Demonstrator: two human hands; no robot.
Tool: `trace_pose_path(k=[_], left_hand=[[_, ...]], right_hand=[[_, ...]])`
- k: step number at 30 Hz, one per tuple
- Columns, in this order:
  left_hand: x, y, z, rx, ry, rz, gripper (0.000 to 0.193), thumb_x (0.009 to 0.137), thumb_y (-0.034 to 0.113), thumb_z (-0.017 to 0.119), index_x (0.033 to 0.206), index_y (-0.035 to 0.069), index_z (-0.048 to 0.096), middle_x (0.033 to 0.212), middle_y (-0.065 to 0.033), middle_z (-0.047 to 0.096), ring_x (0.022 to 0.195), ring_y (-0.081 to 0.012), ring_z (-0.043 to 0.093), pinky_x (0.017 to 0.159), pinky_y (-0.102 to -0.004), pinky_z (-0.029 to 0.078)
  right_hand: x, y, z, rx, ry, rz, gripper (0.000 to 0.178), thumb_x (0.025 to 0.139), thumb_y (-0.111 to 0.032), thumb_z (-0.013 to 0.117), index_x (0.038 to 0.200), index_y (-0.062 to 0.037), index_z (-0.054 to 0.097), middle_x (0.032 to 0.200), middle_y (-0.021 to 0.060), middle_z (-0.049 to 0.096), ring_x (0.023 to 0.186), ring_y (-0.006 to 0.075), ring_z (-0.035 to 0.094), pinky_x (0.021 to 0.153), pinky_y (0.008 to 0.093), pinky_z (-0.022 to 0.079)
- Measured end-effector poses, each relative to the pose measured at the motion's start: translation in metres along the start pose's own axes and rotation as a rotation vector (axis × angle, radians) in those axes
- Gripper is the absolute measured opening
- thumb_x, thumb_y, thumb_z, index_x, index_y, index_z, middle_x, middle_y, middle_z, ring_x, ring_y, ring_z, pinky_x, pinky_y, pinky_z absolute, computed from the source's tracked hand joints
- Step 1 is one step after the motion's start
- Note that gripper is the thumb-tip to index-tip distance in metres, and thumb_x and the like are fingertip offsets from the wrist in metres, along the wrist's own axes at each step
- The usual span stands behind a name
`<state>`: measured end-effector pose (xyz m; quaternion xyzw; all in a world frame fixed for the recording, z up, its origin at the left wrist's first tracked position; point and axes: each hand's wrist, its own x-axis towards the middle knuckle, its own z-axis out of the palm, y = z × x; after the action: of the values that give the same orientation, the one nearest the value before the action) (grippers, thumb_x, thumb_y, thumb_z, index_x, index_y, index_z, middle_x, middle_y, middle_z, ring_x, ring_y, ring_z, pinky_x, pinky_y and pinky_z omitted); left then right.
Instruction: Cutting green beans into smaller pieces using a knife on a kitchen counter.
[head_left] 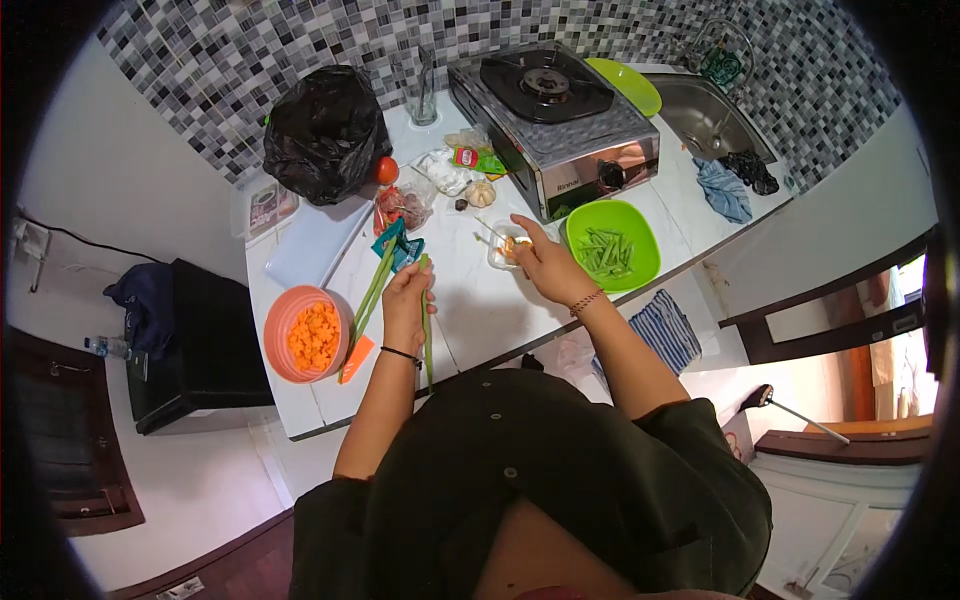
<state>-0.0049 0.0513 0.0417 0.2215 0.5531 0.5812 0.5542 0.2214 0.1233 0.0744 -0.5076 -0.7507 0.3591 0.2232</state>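
Note:
My left hand (407,300) is closed round a long green bean (427,335), which hangs down toward the counter's front edge. More long beans (369,297) lie just left of that hand, beside a teal packet (398,246). My right hand (550,262) is over a small clear tub (500,257) with orange and white bits in it. Its fingers are bent together; a thin pale strip shows by the fingertips, and what they hold I cannot make out. To its right, a bright green bowl (652,262) contains cut bean pieces (607,253).
A pink bowl (276,340) of diced orange pieces stands at left, a flat orange piece (357,360) beside it. Behind are a white board (310,245), black plastic bag (325,135), tomato (387,171), garlic (481,193) and gas stove (580,150). A sink (690,100) is far right.

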Motion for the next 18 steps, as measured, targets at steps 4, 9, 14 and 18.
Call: trace_pose_path(k=[4,9,14,18], left_hand=[[0.004,-0.024,-0.012,-0.006,0.066,0.041,0.022,0.083,0.016,0.068,0.1,0.003,0.066,0.077,0.0027,0.058,0.056,-0.0074,0.048,0.049,-0.0216,0.041],[-0.011,-0.03,-0.005,0.721,0.085,0.307,0.032,0.072,0.014,0.076,0.1,0.0,0.067,0.064,-0.0028,0.06,0.056,-0.0112,0.054,0.054,-0.0263,0.045],[-0.02,-0.033,0.002,0.865,0.051,0.293,0.035,0.071,0.014,0.075,0.103,0.003,0.067,0.067,-0.0088,0.063,0.059,-0.0181,0.059,0.058,-0.03,0.047],[-0.025,-0.034,0.003,0.914,0.079,0.311,0.035,0.072,0.014,0.074,0.105,0.004,0.067,0.067,-0.0096,0.063,0.06,-0.02,0.061,0.059,-0.0313,0.048]], right_hand=[[-0.029,-0.014,0.008,0.818,-0.184,0.337,0.019,0.093,-0.027,0.045,0.106,-0.013,0.043,0.069,0.0037,0.055,0.054,0.0114,0.047,0.049,0.0254,0.039],[-0.094,-0.015,0.044,1.345,-0.219,0.527,0.02,0.092,-0.018,0.047,0.111,-0.0122,0.042,0.081,0.0036,0.053,0.053,0.0089,0.042,0.044,0.0232,0.035],[-0.134,-0.012,0.065,1.125,-0.24,0.521,0.027,0.096,-0.022,0.05,0.118,-0.0104,0.042,0.085,0.0045,0.056,0.048,0.0069,0.041,0.038,0.0207,0.032],[-0.137,-0.008,0.059,1.03,-0.2,0.462,0.027,0.095,-0.021,0.05,0.119,-0.0094,0.045,0.083,0.0049,0.059,0.049,0.0059,0.043,0.041,0.021,0.036]])
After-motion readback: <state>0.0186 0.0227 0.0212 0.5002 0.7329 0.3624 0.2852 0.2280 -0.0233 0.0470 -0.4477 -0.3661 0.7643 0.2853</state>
